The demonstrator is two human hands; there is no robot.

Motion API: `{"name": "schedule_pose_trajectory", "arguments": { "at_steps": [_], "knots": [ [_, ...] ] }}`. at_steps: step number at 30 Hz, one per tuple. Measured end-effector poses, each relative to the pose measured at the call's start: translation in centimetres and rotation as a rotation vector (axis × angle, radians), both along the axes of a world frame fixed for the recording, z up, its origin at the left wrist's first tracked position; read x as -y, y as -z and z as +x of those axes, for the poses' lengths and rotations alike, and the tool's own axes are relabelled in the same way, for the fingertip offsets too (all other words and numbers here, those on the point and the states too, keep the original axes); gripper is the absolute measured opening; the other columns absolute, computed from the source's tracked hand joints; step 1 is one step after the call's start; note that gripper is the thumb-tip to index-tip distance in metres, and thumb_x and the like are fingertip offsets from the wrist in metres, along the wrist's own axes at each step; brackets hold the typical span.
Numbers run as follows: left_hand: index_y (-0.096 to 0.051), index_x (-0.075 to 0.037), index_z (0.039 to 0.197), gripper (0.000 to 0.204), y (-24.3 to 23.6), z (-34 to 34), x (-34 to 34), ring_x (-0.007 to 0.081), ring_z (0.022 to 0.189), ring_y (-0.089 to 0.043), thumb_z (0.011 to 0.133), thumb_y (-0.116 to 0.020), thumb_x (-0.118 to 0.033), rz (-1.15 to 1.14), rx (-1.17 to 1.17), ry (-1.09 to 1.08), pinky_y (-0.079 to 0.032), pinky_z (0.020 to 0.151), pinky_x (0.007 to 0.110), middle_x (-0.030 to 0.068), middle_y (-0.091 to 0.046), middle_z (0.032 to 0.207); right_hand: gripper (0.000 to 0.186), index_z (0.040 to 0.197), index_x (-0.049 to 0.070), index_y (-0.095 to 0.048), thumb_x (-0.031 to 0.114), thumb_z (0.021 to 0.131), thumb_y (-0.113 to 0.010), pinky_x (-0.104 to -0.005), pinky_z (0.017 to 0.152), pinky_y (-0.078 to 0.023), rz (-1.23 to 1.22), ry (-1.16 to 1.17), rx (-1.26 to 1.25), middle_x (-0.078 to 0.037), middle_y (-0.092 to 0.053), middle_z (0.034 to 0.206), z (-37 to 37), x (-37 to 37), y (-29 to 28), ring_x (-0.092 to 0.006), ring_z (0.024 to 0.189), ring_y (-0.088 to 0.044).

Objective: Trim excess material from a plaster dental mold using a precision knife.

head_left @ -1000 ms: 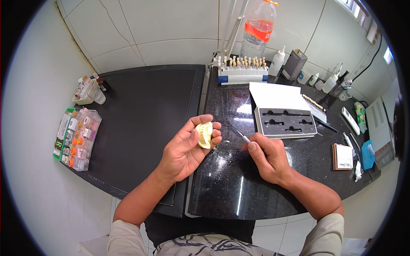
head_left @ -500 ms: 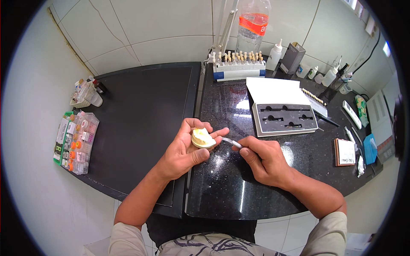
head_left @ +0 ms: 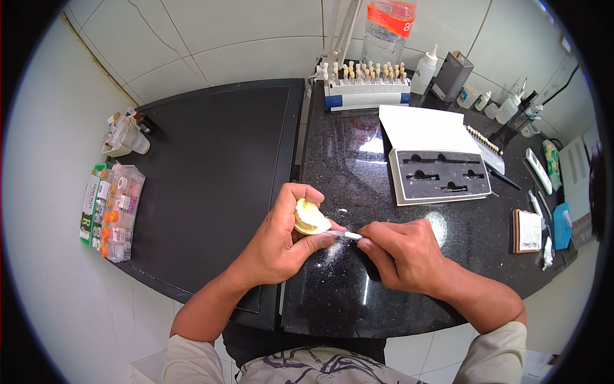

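Head view: we saw L hand (head_left: pixel 281 243) gripping yellowish dental model (head_left: pixel 311 219) over blk countertop (head_left: pixel 329 304), R hand (head_left: pixel 409 255) pinching wht-handled tool (head_left: pixel 350 235), tip by model's lower edge, contact unclear. We judged it prob. edge scraping; next stroke likely called for steady L hold, light R pressure.

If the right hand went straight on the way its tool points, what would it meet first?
With the slim tool leading, the right hand would likely meet the pale yellow cast first, at its lower right edge; the thumb of the left hand lies close by that line, and depth is unclear.
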State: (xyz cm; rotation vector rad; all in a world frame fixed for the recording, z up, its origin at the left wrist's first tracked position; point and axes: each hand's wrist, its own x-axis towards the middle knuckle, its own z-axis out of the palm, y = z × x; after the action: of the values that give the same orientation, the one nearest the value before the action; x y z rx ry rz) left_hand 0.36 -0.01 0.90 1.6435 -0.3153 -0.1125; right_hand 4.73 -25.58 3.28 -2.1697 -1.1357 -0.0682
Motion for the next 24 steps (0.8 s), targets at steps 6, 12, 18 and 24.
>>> {"name": "schedule_pose_trajectory", "arguments": {
  "at_steps": [6,12,18,24],
  "knots": [
    [-0.035,-0.006,0.139,0.055,0.05,-0.51,0.16,0.0140,0.110,-0.068,0.101,-0.076,-0.004,-0.041,0.005,0.010,-0.059,0.093,0.031,0.0119,-0.061,0.115,0.021,0.089,0.008,-0.065,0.021,0.104,-0.072,-0.0402,0.041,-0.041,-0.039,-0.015,0.053,-0.007,-0.064,0.062,-0.14,-0.17,-0.25,-0.0272,0.044,-0.060],
    [-0.033,-0.006,0.143,0.067,-0.13,-0.76,-0.19,0.0123,0.115,-0.062,0.095,-0.079,-0.001,-0.012,-0.035,0.027,-0.056,0.096,0.028,0.0098,-0.039,0.134,0.023,0.089,0.008,-0.063,0.023,0.103,-0.073,-0.0403,0.041,-0.043,-0.089,-0.014,0.068,-0.007,-0.063,0.062,-0.27,-0.26,-0.36,-0.0271,0.046,-0.062],
    [-0.033,-0.007,0.144,0.063,-0.24,-0.92,-0.03,0.0102,0.117,-0.051,0.097,-0.076,-0.001,0.068,0.016,0.003,-0.050,0.095,0.027,0.0093,-0.038,0.134,0.024,0.089,0.008,-0.063,0.025,0.104,-0.072,-0.0399,0.041,-0.043,-0.096,0.002,0.089,-0.006,-0.064,0.062,-0.45,-0.29,-0.12,-0.0265,0.045,-0.062],
    [-0.032,-0.007,0.144,0.064,-0.29,-1.01,0.11,0.0098,0.117,-0.049,0.096,-0.074,0.001,0.037,-0.005,-0.003,-0.048,0.095,0.027,0.0094,-0.038,0.134,0.024,0.090,0.009,-0.063,0.025,0.104,-0.072,-0.0397,0.040,-0.043,-0.117,0.003,0.093,-0.005,-0.064,0.062,-0.45,-0.43,-0.16,-0.0259,0.045,-0.062]
  ]
}}
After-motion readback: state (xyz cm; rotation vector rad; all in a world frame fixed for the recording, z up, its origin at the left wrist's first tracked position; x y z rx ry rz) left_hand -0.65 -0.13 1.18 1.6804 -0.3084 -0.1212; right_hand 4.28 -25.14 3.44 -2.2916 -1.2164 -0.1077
